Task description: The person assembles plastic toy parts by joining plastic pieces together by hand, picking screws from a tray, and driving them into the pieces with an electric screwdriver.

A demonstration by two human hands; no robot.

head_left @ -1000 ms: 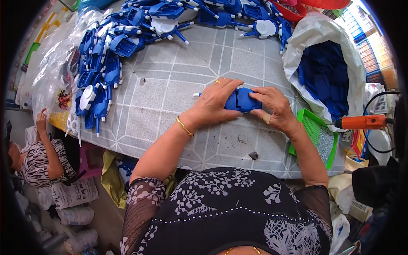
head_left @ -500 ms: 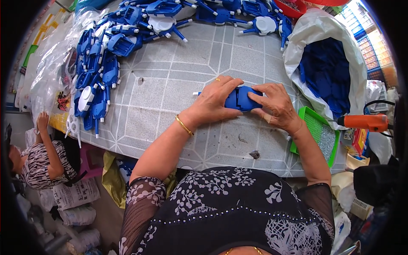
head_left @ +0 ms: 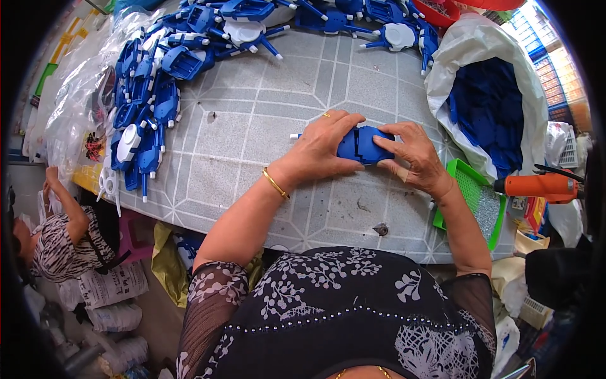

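Observation:
A blue plastic part [head_left: 368,146] lies between my two hands over the middle of the table, with a dark gap running across its top. My left hand [head_left: 329,144] is closed round its left end; a small white tip pokes out beyond that hand. On the part's right side, my right hand [head_left: 413,156] grips with fingers on top and thumb at the near edge. Its underside is hidden. Many similar blue parts with white tips [head_left: 183,62] are piled along the table's far and left sides.
At the right, an open white sack [head_left: 464,38] holds blue pieces. A green tray [head_left: 456,169] of small metal bits sits beside my right forearm, near an orange power tool [head_left: 536,186]. White scissors [head_left: 109,184] lie at the left edge; a co-worker [head_left: 63,234] is beyond it.
My hands keep the same grip on the blue plastic part, and the gap in it still shows. The view has shifted slightly; the co-worker's arm has lowered a little.

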